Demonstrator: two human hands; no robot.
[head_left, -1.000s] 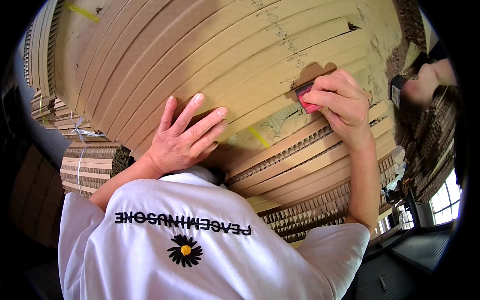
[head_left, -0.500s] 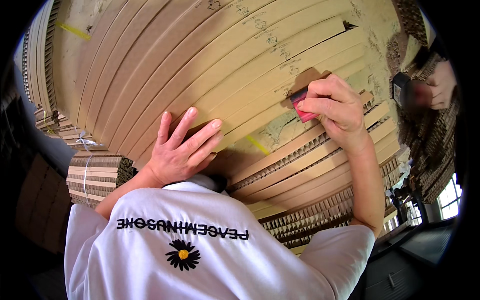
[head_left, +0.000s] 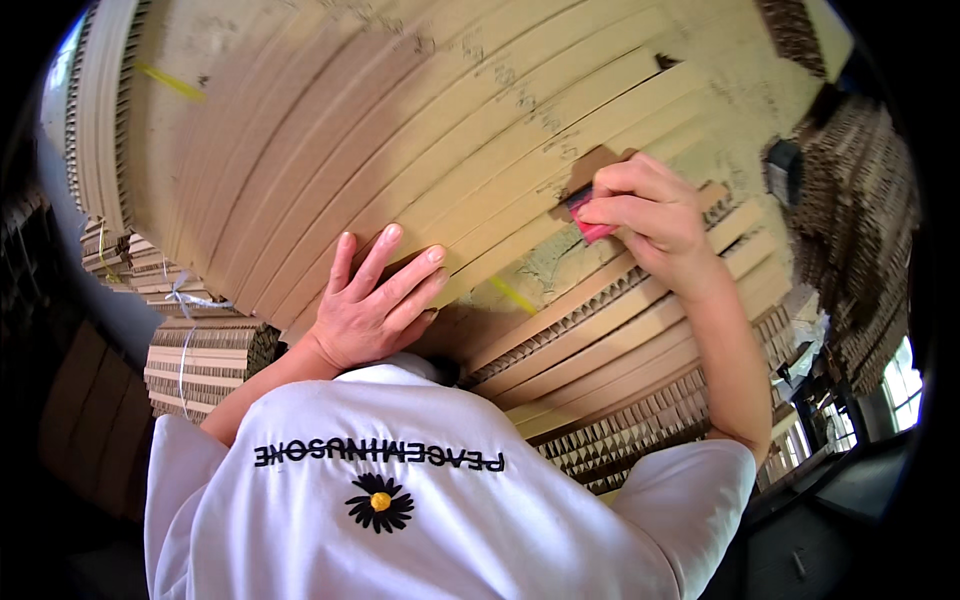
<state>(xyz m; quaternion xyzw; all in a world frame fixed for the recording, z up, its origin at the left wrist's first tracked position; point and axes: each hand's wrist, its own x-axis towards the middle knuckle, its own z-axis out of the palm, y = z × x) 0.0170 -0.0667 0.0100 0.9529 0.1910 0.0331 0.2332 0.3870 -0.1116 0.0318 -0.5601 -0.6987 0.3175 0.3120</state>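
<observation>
Between the thumb and fingers of my right hand [head_left: 658,215] is a small pink-and-black block that looks like a hand stamp [head_left: 592,224]. It rests at the near edge of a row of flat brown cardboard strips [head_left: 400,165] laid side by side. A line of small dark printed marks [head_left: 520,95] crosses those strips and runs down toward the stamp. My left hand [head_left: 378,298] lies with fingers spread on the near ends of the strips, holding nothing. The underside of the stamp is hidden.
Closer to me, more strips with honeycomb edges [head_left: 625,325] lie in rows. A tied bundle of strips [head_left: 205,365] stands at left, with a tall stack [head_left: 100,120] beyond. A dark block [head_left: 783,168] sits at the right edge, before a honeycomb cardboard pile [head_left: 860,240].
The view has shifted slightly. Another person's hand by the dark block at right has gone out of sight. My hands and the stamp stay nearly in place on the strips.
</observation>
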